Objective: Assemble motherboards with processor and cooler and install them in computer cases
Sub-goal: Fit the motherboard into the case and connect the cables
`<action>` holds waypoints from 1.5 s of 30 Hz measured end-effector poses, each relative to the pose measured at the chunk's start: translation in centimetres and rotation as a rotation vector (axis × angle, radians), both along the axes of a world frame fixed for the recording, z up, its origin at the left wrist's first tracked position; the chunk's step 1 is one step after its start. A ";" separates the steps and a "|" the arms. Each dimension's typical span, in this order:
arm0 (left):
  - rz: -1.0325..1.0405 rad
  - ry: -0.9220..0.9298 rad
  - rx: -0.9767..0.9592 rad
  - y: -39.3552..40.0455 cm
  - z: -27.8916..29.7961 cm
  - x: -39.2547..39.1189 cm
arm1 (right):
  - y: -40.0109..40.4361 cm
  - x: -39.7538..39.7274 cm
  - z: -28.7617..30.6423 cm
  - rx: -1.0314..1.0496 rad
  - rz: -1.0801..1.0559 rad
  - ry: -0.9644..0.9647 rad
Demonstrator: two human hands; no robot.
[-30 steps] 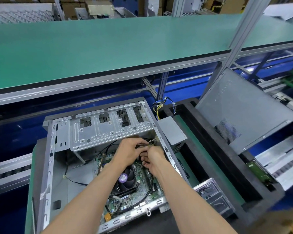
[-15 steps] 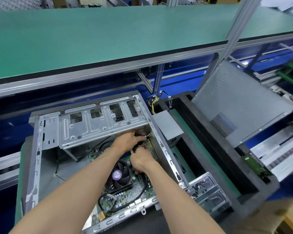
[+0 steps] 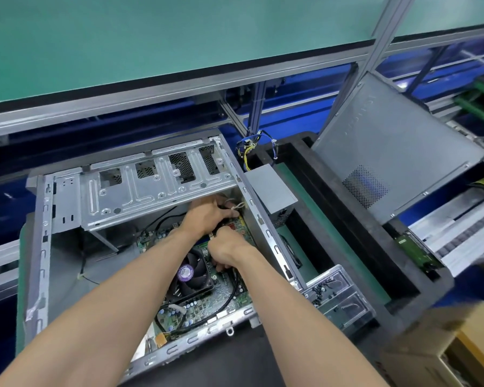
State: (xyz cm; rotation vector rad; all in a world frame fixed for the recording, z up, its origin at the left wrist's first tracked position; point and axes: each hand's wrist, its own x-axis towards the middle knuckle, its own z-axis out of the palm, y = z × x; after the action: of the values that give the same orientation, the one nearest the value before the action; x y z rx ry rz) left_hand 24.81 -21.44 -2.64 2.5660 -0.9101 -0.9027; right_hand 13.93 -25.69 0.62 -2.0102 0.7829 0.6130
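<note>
An open computer case [image 3: 44, 247] lies on its side on a green mat, its bare metal frame running down the far left and a drive cage [image 3: 151, 188] spanning the back. Inside sits the motherboard [image 3: 204, 305], with a black cooler fan [image 3: 192, 275] carrying a purple centre label and a black cable [image 3: 229, 296] looping across the board's near edge. The left hand [image 3: 204, 213] reaches in under the cage, fingers curled round a small bundle of pale wires [image 3: 235, 206] at the case's right wall. Just below it, the right hand [image 3: 225, 248] presses down on the board beside the fan, fingers bent, though what they pinch is hidden. Right of the case rests a grey power supply [image 3: 271, 188] with coloured leads, then a black foam tray [image 3: 355, 236], a clear screw box [image 3: 338, 297], and a leaning grey side panel [image 3: 389, 152]
</note>
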 end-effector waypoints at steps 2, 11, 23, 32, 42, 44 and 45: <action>0.027 0.002 -0.017 0.0 -0.1 0.0 | -0.1 0.1 -0.2 -0.003 0.007 0.002; 0.190 -0.015 -0.221 0.0 -0.6 -0.4 | -0.1 0.3 -0.3 0.006 0.020 0.015; 0.113 -0.026 -0.405 -0.1 -0.1 -0.8 | 0.1 0.0 0.6 0.000 0.034 0.025; 0.121 0.004 -0.342 0.0 -0.5 -0.8 | 0.1 -0.3 1.1 0.002 0.031 0.012; 0.125 0.009 -0.278 -0.1 -0.4 -0.8 | 0.1 -0.3 1.2 0.002 0.024 0.015; 0.129 0.012 -0.279 -0.1 -0.4 -0.8 | 0.1 -0.3 1.2 0.004 0.019 0.012; 0.129 0.012 -0.285 -0.1 -0.5 -0.8 | 0.1 -0.3 1.2 0.004 0.017 0.011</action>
State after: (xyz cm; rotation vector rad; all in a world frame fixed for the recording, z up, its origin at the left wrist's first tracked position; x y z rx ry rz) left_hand 24.01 -21.52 -3.10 2.3420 -0.7953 -0.6963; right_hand 13.66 -25.61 1.81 -2.0129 0.7711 0.6360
